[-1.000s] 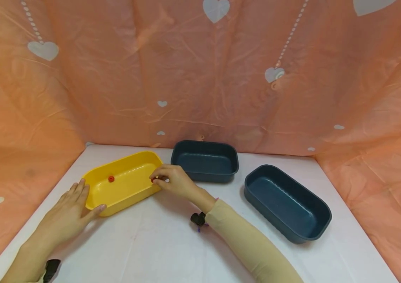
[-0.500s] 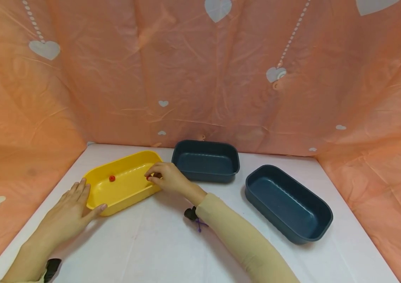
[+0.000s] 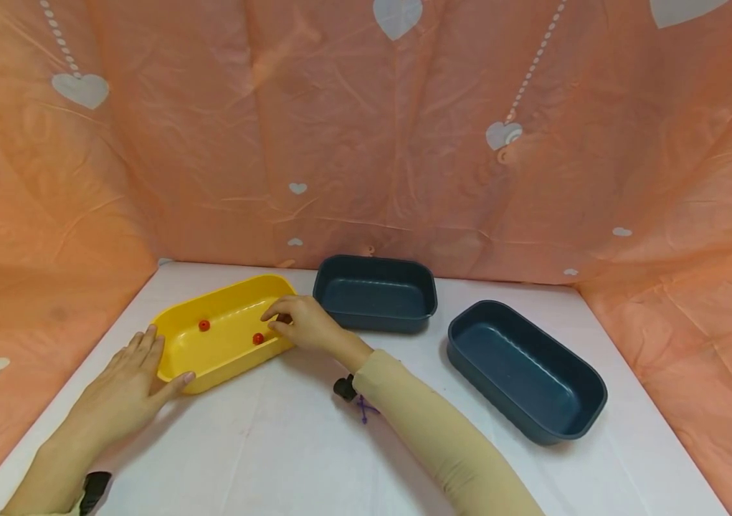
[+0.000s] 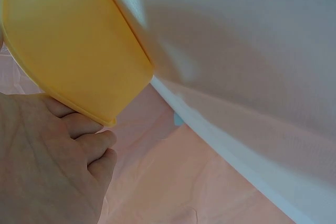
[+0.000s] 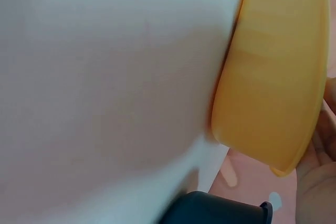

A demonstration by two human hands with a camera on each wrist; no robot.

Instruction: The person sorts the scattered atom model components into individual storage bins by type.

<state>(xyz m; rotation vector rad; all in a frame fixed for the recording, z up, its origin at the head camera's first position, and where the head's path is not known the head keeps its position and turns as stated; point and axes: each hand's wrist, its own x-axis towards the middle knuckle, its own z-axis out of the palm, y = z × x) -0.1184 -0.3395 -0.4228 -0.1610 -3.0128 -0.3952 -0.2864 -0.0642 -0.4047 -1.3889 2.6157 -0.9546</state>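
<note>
A yellow tray (image 3: pixel 226 369) stands at the left of the table with two small red beads inside. One bead (image 3: pixel 203 325) lies toward its left end, the other red bead (image 3: pixel 258 339) near the front wall on the right. My left hand (image 3: pixel 117 390) rests against the tray's left end, fingers straight at the rim and thumb along the front side; the left wrist view has that hand (image 4: pixel 52 156) touching the rim. Over the tray's right end hovers my right hand (image 3: pixel 314 325), thumb and forefinger apart just beside the second bead. Its other fingers are partly hidden.
A dark blue tray (image 3: pixel 375 320) stands at the back, close to the yellow tray's right end. Another dark blue tray (image 3: pixel 501 394) lies angled at the right. A white cloth (image 3: pixel 288 444) covers the table, and orange sheeting (image 3: pixel 404 143) encloses it.
My right hand has moved slightly left over the yellow tray and let go of a red bead, which now lies inside near the front wall. My left hand has stayed put.
</note>
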